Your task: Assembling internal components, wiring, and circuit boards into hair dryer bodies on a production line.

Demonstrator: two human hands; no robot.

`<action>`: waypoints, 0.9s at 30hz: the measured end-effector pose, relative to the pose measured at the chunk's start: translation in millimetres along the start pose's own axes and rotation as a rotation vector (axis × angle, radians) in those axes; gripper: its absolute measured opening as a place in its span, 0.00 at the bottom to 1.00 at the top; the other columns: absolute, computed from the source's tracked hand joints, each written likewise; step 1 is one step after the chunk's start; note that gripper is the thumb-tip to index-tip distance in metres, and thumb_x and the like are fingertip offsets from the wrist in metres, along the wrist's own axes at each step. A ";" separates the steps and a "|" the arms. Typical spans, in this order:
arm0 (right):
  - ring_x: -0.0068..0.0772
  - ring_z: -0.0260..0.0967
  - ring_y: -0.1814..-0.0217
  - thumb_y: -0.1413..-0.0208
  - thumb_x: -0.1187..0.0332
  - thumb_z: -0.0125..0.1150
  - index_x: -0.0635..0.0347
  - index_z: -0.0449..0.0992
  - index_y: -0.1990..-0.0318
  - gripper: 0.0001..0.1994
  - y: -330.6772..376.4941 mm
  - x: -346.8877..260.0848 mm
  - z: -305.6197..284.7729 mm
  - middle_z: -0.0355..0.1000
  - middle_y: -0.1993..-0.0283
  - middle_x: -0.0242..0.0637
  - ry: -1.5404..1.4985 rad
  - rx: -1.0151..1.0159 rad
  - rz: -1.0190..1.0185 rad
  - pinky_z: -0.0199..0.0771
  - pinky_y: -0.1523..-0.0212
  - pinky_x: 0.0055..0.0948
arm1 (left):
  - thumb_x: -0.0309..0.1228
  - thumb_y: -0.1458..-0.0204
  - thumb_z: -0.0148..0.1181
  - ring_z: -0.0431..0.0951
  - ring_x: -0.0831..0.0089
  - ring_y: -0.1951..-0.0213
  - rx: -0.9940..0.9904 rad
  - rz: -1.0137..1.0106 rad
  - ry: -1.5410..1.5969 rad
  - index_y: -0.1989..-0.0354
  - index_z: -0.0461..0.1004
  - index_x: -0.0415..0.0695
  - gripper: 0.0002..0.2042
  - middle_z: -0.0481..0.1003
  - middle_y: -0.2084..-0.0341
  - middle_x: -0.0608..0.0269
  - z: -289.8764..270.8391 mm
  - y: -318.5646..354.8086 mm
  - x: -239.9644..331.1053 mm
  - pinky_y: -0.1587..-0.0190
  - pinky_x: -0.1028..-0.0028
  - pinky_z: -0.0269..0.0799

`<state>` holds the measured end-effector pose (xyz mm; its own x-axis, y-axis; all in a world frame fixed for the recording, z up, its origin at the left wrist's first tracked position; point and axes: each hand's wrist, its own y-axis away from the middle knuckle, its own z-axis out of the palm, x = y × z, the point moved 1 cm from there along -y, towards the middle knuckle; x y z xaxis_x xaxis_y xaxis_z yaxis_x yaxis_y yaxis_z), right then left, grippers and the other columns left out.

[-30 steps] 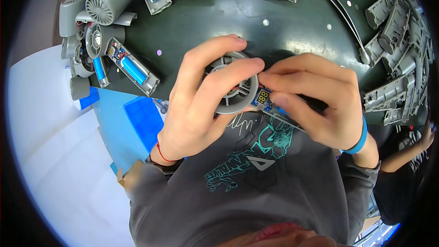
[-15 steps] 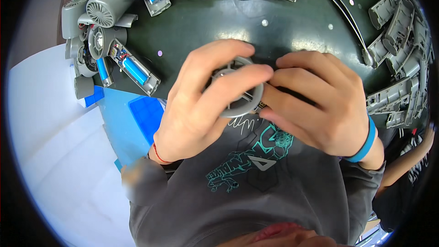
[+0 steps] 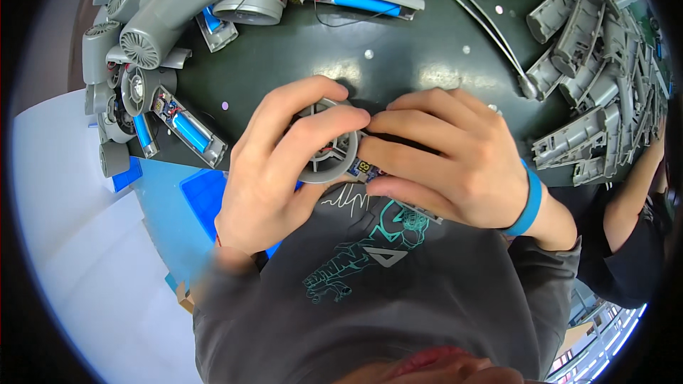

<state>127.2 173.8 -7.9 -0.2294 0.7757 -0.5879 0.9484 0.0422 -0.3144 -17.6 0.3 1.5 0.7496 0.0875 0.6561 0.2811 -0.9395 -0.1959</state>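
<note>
My left hand [image 3: 274, 163] is closed around the round grey head of a handheld fan [image 3: 329, 172], a ring with spokes inside. Its index and middle fingers reach over the top of the ring. Next to the ring, a small dark circuit board [image 3: 364, 169] with a little display shows at the handle. My right hand [image 3: 455, 160] pinches this handle part, thumb below and fingers above. Most of the handle is hidden by the right fingers; a grey end [image 3: 425, 213] shows beneath the thumb. Both hands are held just in front of my chest.
Assembled grey fans [image 3: 146, 46] pile up at the far left. Beside them lies an open handle with a blue battery [image 3: 191, 131]; another [image 3: 366, 4] lies at the back. Tweezers [image 3: 491, 28] lie near grey handle shells [image 3: 580, 35] at right. Another person's arm [image 3: 635, 181] shows far right.
The whole view has shifted, so table and hands appear farther left. More of the circuit board and the handle's end shows now. Both hands keep their hold on the fan.
</note>
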 end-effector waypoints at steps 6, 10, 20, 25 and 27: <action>0.39 0.76 0.53 0.45 0.67 0.67 0.55 0.82 0.46 0.18 1.4 14.9 -81.4 0.77 0.46 0.42 0.336 0.065 0.229 0.76 0.55 0.35 | 0.25 0.68 0.76 0.77 0.52 0.52 0.003 0.022 -0.015 0.53 0.81 0.42 0.26 0.72 0.50 0.50 -5.1 -2.2 3.9 0.52 0.61 0.76; 0.49 0.73 0.41 0.44 0.56 0.69 0.58 0.76 0.42 0.25 -23.9 75.8 -149.8 0.77 0.47 0.53 0.875 -0.155 0.426 0.74 0.44 0.40 | 0.24 0.70 0.76 0.76 0.55 0.53 -0.078 0.013 -0.085 0.56 0.80 0.44 0.25 0.73 0.51 0.55 -10.5 -20.2 11.2 0.56 0.62 0.75; 0.48 0.79 0.54 0.46 0.69 0.63 0.65 0.74 0.44 0.21 -66.8 121.1 -140.7 0.79 0.57 0.53 0.758 -0.010 0.717 0.78 0.53 0.41 | 0.23 0.70 0.76 0.74 0.57 0.56 -0.117 0.053 -0.149 0.59 0.78 0.45 0.24 0.74 0.52 0.59 -13.1 -15.1 11.9 0.59 0.62 0.73; 0.36 0.77 0.63 0.46 0.72 0.58 0.67 0.71 0.42 0.22 -36.6 116.3 -178.0 0.78 0.61 0.47 0.211 0.358 0.661 0.78 0.57 0.35 | 0.23 0.72 0.76 0.75 0.56 0.56 -0.126 0.081 -0.158 0.58 0.78 0.44 0.25 0.75 0.53 0.60 -12.3 -26.5 14.5 0.57 0.60 0.73; 0.42 0.77 0.65 0.42 0.73 0.53 0.67 0.70 0.41 0.21 -43.1 61.5 -158.9 0.78 0.62 0.48 -0.099 0.316 0.690 0.78 0.58 0.40 | 0.23 0.72 0.76 0.75 0.56 0.56 -0.107 0.040 -0.156 0.58 0.78 0.45 0.26 0.75 0.54 0.60 -11.1 -23.0 15.1 0.57 0.61 0.73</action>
<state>107.0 319.7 87.9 0.3597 0.4999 -0.7879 0.7791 -0.6255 -0.0412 -19.5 19.6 24.0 0.8451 0.0922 0.5266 0.1905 -0.9723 -0.1355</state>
